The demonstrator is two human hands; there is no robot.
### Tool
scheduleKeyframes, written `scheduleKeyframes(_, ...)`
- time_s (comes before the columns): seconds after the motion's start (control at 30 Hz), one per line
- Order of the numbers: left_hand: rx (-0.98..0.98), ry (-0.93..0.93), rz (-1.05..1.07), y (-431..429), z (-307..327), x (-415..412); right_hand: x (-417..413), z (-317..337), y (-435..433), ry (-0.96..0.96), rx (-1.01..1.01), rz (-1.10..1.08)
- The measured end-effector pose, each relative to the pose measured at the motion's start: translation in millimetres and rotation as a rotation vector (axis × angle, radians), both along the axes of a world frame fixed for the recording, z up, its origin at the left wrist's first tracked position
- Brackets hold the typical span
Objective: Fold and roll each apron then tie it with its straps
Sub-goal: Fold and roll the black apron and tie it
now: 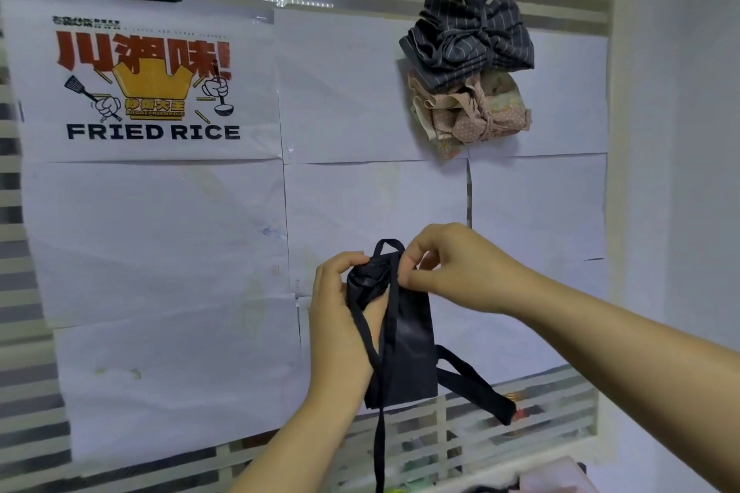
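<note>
Plainly, the left grip (pixel 340 316) is curled round the upper end of the rolled dark apron (pixel 412 352), clamped on it and holding it upright in the air before the papered wall (pixel 168 236). The right grip (pixel 452 264) pinches a narrow strap (pixel 379 436) where it loops over the roll's top. The cloth is smooth, matte navy, a flat oblong. A broader strap (pixel 476 388) droops from its lower right. Above, a striped grey bundle (pixel 472 40) and a dotted pink bundle (pixel 468 112) hang tied.
</note>
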State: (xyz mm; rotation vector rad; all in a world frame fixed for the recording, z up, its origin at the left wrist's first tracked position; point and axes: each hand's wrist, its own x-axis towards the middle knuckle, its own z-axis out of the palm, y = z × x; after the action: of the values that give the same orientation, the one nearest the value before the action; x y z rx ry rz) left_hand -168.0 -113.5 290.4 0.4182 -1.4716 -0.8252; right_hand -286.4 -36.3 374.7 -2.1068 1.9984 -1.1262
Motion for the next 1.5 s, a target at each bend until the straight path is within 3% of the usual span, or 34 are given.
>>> scheduleKeyframes(0.1,0.004,0.013,-0.005,-2,-1,2,-7,7,1,-0.325,0.062,0.050)
scheduleKeyframes(0.13,0.007,0.015,-0.007,-3,-2,3,-8,6,2,-0.306,0.069,0.027)
scheduleKeyframes(0.27,-0.002,0.021,-0.003,-4,1,-1,8,-13,2,0.069,0.046,-0.050)
scheduleKeyframes(0.43,-0.010,0.020,0.002,-5,3,-2,3,-20,-8,-0.055,0.032,-0.002)
scheduleKeyframes(0.5,-0.022,-0.002,0.028,-7,2,0,0,-18,-6,-0.290,0.100,0.083)
scheduleKeyframes(0.6,-0.027,0.006,0.031,-10,3,5,-8,-9,-6,-1.051,0.147,0.248)
scheduleKeyframes(0.67,-0.032,-0.015,0.013,-10,3,7,-19,-5,-10,-1.252,0.164,0.251)
scheduleKeyframes(0.8,-0.047,-0.018,-0.068,-7,4,6,-33,-17,-19,-0.905,0.165,0.135)
scheduleKeyframes(1.13,0.019,0.072,-0.014,-10,11,4,-19,-38,-6,-0.461,0.159,0.251)
scheduleKeyframes(1.3,-0.018,0.010,-0.057,-1,13,1,-21,-41,-18,-0.526,0.181,0.335)
scheduleKeyframes(1.5,0.062,0.031,-0.291,-2,13,9,-35,-46,-21,-0.797,0.181,0.359)
